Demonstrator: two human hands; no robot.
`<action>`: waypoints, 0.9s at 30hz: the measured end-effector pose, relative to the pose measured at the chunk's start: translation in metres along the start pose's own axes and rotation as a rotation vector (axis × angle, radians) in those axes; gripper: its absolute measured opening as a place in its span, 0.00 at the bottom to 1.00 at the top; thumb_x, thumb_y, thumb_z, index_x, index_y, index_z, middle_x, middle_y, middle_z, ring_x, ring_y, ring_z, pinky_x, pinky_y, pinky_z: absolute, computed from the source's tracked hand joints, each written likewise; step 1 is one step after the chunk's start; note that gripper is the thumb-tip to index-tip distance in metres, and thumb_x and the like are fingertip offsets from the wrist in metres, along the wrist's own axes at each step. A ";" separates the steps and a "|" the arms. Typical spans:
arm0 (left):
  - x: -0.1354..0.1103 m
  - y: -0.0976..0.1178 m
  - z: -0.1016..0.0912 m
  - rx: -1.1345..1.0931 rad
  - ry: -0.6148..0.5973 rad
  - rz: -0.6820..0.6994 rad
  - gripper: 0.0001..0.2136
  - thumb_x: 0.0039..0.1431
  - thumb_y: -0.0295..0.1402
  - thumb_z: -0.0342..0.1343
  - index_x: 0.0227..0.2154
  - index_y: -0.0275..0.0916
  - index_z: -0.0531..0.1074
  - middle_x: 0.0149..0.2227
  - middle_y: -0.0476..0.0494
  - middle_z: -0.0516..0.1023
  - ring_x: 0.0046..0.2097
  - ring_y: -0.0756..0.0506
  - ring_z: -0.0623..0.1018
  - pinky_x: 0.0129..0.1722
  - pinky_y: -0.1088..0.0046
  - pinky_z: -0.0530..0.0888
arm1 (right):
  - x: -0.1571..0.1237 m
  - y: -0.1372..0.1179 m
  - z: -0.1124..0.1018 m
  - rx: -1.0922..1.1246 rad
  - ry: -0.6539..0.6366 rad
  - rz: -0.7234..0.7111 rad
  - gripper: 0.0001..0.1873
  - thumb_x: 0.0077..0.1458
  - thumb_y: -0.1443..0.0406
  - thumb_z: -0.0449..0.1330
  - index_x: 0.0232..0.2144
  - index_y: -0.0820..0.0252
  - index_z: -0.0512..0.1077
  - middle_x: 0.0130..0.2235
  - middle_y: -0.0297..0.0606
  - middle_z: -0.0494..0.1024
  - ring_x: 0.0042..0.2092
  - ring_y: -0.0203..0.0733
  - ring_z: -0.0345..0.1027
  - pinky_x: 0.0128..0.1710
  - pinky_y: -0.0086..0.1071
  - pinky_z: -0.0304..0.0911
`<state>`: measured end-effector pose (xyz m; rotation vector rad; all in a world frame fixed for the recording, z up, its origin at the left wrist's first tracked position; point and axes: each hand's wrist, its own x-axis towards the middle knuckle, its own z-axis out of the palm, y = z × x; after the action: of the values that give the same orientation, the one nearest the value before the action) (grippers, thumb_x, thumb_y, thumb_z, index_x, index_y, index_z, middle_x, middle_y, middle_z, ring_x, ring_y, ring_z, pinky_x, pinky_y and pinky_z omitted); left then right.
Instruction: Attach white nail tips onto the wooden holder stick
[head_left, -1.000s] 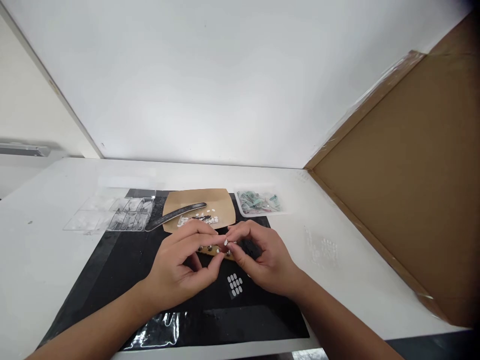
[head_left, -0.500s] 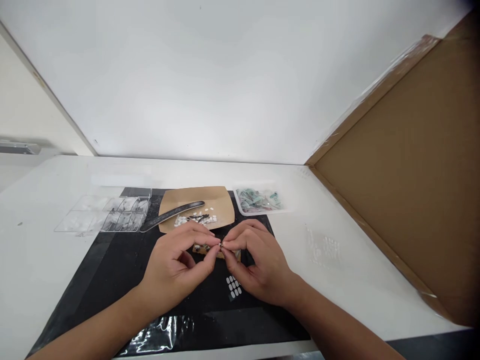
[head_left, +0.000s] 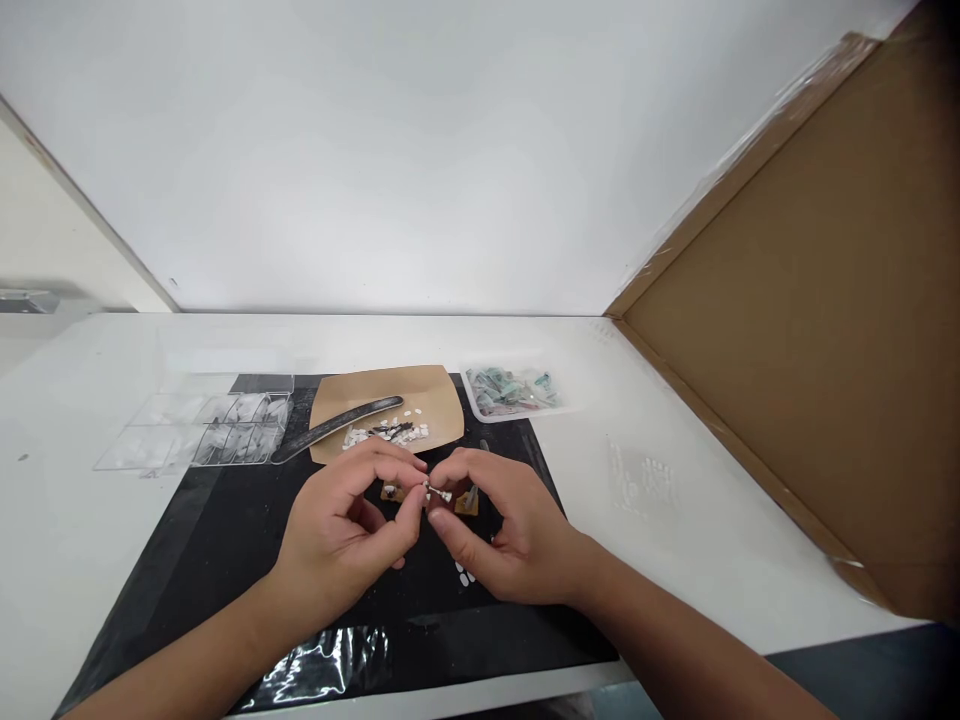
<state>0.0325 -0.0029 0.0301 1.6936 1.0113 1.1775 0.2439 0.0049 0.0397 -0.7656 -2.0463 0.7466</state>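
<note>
Head view: left hand [head_left: 341, 525] pinches small metal pin [head_left: 439, 492] in fingertips; right hand's [head_left: 517, 530] thumb, forefinger apart around it, contact unclear.

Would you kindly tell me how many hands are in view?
2: the left hand and, beside it, the right hand, both at a small silvery piece above the black mat.
</note>
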 end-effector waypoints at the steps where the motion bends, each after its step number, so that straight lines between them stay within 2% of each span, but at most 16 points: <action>1: 0.000 0.000 0.000 0.009 0.005 0.007 0.03 0.66 0.29 0.62 0.39 0.41 0.81 0.45 0.44 0.79 0.25 0.53 0.80 0.14 0.80 0.80 | 0.000 0.001 0.001 -0.035 0.001 -0.016 0.04 0.66 0.67 0.60 0.43 0.58 0.71 0.37 0.34 0.77 0.36 0.36 0.70 0.37 0.30 0.65; 5: 0.001 0.002 0.001 0.047 0.019 0.042 0.04 0.66 0.29 0.62 0.40 0.41 0.81 0.45 0.45 0.79 0.22 0.55 0.79 0.14 0.82 0.79 | -0.001 0.007 0.001 -0.117 0.011 -0.025 0.05 0.71 0.67 0.56 0.43 0.59 0.72 0.36 0.34 0.78 0.36 0.36 0.71 0.38 0.31 0.64; 9: 0.003 0.004 0.001 0.060 0.037 0.083 0.07 0.68 0.28 0.60 0.43 0.43 0.82 0.45 0.46 0.79 0.23 0.56 0.80 0.15 0.84 0.79 | -0.002 0.008 0.001 -0.121 0.025 -0.012 0.04 0.73 0.66 0.58 0.45 0.58 0.73 0.35 0.32 0.79 0.36 0.35 0.73 0.39 0.30 0.65; 12: 0.004 0.003 -0.001 0.058 0.020 0.108 0.09 0.69 0.27 0.59 0.45 0.44 0.82 0.46 0.46 0.78 0.22 0.57 0.78 0.15 0.84 0.79 | -0.004 0.009 0.002 -0.203 0.057 -0.038 0.03 0.72 0.64 0.61 0.45 0.57 0.73 0.34 0.31 0.80 0.35 0.36 0.72 0.38 0.31 0.64; 16: 0.004 0.000 -0.001 0.140 0.051 0.136 0.08 0.67 0.26 0.61 0.44 0.43 0.83 0.46 0.44 0.79 0.30 0.52 0.83 0.17 0.84 0.79 | -0.006 0.012 0.005 -0.334 0.106 -0.126 0.05 0.72 0.62 0.61 0.44 0.59 0.73 0.34 0.35 0.81 0.34 0.39 0.70 0.37 0.33 0.64; 23: 0.007 0.005 -0.001 0.342 0.106 0.317 0.06 0.64 0.23 0.62 0.40 0.37 0.82 0.40 0.40 0.80 0.42 0.47 0.82 0.21 0.87 0.78 | -0.004 0.014 0.006 -0.476 0.117 -0.211 0.06 0.73 0.63 0.60 0.41 0.60 0.71 0.31 0.34 0.80 0.31 0.38 0.71 0.37 0.34 0.63; 27: 0.006 0.005 -0.001 0.389 0.114 0.343 0.06 0.63 0.22 0.63 0.39 0.37 0.82 0.41 0.40 0.80 0.43 0.48 0.81 0.22 0.88 0.79 | -0.002 0.011 0.006 -0.512 0.118 -0.249 0.07 0.72 0.64 0.61 0.40 0.61 0.71 0.29 0.32 0.78 0.29 0.36 0.70 0.36 0.34 0.61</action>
<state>0.0341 0.0012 0.0370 2.1935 1.1016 1.3724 0.2429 0.0097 0.0279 -0.7870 -2.1939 0.0297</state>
